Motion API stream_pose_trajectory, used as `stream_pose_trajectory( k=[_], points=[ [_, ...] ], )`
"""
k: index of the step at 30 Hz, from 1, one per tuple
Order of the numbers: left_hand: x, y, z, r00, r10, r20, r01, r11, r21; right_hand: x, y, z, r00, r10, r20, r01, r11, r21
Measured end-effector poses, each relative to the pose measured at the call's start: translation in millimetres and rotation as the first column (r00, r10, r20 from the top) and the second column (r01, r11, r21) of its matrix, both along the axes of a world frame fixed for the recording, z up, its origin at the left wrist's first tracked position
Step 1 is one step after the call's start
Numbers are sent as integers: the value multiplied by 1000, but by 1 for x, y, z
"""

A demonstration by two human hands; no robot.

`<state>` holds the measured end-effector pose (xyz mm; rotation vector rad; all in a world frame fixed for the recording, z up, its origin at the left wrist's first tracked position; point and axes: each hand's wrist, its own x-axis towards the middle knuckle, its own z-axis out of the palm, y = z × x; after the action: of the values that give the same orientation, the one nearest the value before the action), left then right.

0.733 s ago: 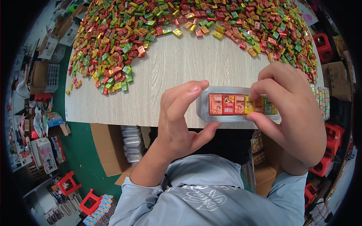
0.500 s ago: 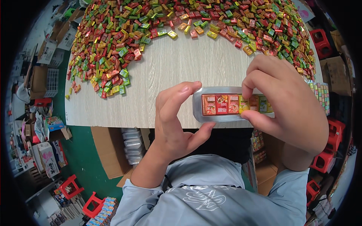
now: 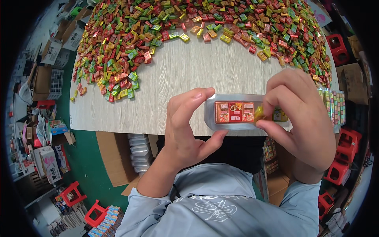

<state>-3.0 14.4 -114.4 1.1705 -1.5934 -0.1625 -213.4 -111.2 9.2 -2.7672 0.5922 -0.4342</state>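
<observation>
A shallow clear plastic tray (image 3: 210,124) lies near the table's front edge with a row of small printed boxes in it. Red and orange small boxes (image 3: 235,112) fill its left part, lying side by side. My left hand (image 3: 184,122) holds the tray's left end, forefinger at the far edge and thumb at the near edge. Over the tray's right part, my right hand (image 3: 302,112) pinches a small yellow box (image 3: 258,113), tilted, between thumb and fingers. Another yellow-green small box (image 3: 277,115) shows beneath this hand, which hides the tray's right end.
A big heap of small coloured boxes (image 3: 118,47) curves across the table's far side. Filled packs (image 3: 333,104) stand at the right edge. Empty clear trays (image 3: 139,152) are stacked in a cardboard box (image 3: 114,158) below the front edge. Red stools (image 3: 349,138) stand on the right.
My right hand has drawn the yellow box out of line, so it now tilts between the fingers. An orange box seen beside it is now out of sight. The tray appears slightly further right.
</observation>
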Motion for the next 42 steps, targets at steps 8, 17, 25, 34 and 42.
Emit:
stream_pose_trajectory(
  k=[8, 17, 25, 34, 42],
  points=[
    [1, 0, 1, 999, 28, 17, -28, 1000, -7, -7, -6, -10, 980, 159, 119, -170, 982, 83],
    [-15, 0, 68, 853, 122, 507, -128, 991, -23, -42, -15, -19, 909, 46, 414, -145, 967, 211],
    [-27, -13, 67, 781, -50, 622, -69, 984, 165, -35, -6, -36, 831, -192, 523, -58, 904, 424],
    [-21, -12, 58, 882, -48, 469, -21, 990, 142, -20, -6, -34, 936, -21, 352, -41, 985, 168],
    [-19, -11, 56, 892, -57, 448, -11, 989, 147, -18, -3, -42, 928, -143, 345, 59, 968, 244]
  ],
)
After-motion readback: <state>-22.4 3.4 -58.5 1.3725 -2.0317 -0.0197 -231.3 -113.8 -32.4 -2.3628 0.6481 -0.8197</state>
